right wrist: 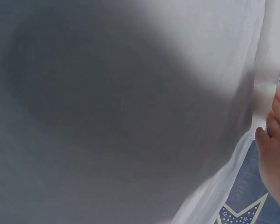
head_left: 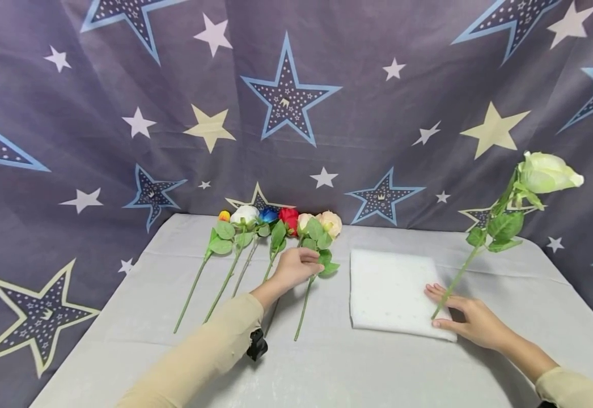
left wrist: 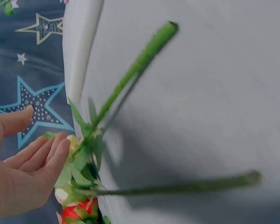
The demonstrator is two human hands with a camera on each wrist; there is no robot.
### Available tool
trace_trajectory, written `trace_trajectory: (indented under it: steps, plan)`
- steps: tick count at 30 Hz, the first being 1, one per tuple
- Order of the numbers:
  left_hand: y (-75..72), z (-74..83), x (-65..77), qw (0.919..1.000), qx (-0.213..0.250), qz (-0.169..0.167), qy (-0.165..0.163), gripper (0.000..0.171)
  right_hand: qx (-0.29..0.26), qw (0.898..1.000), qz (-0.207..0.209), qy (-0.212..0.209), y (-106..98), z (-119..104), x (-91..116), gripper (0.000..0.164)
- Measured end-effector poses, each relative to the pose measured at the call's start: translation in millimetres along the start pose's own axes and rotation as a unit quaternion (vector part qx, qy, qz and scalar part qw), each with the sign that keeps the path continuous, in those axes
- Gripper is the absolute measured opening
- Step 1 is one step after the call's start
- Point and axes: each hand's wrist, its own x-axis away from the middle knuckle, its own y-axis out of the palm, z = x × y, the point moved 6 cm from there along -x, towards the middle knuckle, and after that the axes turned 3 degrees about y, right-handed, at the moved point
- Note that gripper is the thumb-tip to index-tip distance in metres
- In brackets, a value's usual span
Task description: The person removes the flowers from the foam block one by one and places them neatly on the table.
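My left hand (head_left: 296, 266) reaches over the stem and leaves of a peach rose (head_left: 330, 224). In the left wrist view the thumb and fingers (left wrist: 42, 158) are apart and hold nothing. Toward the right lies a flat white foam block (head_left: 393, 289). A pale green-white rose (head_left: 549, 173) leans rightward above it, the lower end of its stem (head_left: 457, 277) meeting the foam near its right side. My right hand (head_left: 477, 323) rests at that side, its extended fingers on the foam and the stem passing between thumb and fingers. In the right wrist view, that hand is partly cut off.
Left of the peach rose lie a red rose (head_left: 288, 220), a blue rose (head_left: 268, 215), a white flower (head_left: 245, 215) and an orange-yellow bud (head_left: 224, 216), stems toward me. A grey cloth covers the table (head_left: 327, 374). Behind hangs a star-patterned curtain (head_left: 358, 153).
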Motion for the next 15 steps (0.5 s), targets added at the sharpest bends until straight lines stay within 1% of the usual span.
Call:
trace_trajectory:
  steps: [2, 6, 10, 12, 15]
  plan:
    - [4.7, 3.9, -3.2, 0.9999, 0.012, -0.002, 0.007, 0.034, -0.002, 1.000, 0.001, -0.001, 0.4, -0.1, -0.2, 0.059]
    - [15.2, 14.8, -9.5, 0.9996, 0.019, -0.011, 0.020, 0.036, -0.003, 1.000, 0.004, -0.003, 0.5, -0.5, -0.9, 0.059]
    - [27.2, 27.2, -14.2, 0.9988, 0.041, -0.016, 0.023, 0.036, -0.004, 1.000, 0.004, -0.003, 1.1, -0.5, -1.1, 0.059]
    - [35.3, 33.8, -16.3, 0.9979, 0.056, -0.019, 0.026, 0.036, -0.005, 1.000, 0.004, -0.003, 1.3, -0.3, -0.7, 0.059]
    - [50.0, 43.1, -19.2, 0.9973, 0.062, -0.027, 0.028, 0.037, -0.007, 1.000, 0.007, -0.004, 0.7, -0.5, 0.7, 0.059]
